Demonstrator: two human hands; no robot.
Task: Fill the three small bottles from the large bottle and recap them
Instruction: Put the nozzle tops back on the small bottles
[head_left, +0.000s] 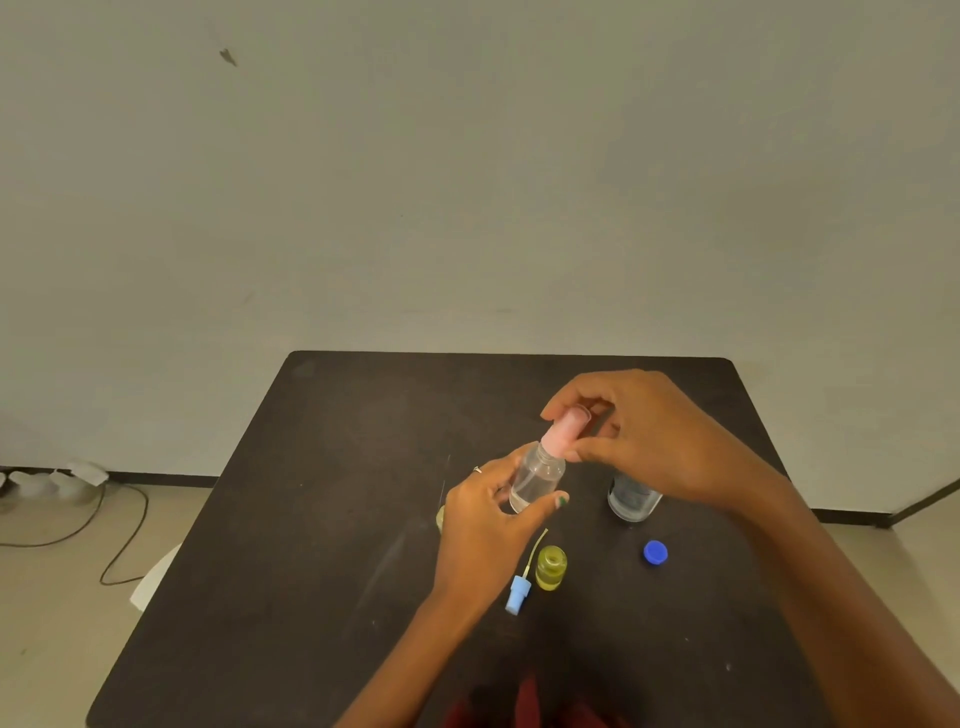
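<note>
My left hand (485, 525) grips a small clear bottle (537, 477), tilted, above the dark table (322, 519). My right hand (644, 436) pinches the pink spray cap (563, 434) on that bottle's neck. A small yellow bottle (550, 567) stands uncapped near the front, with a blue spray cap (519, 593) and its thin tube lying beside it. The large clear bottle (634, 501) stands under my right wrist, partly hidden. Its blue screw cap (655, 552) lies on the table. A sliver of another yellowish bottle (440, 517) peeks out behind my left hand.
The table's far edge meets a plain wall. On the floor at left lie a power strip (57, 480) and a trailing cable (119, 540). A white chair part (156, 574) sits beside the table's left edge.
</note>
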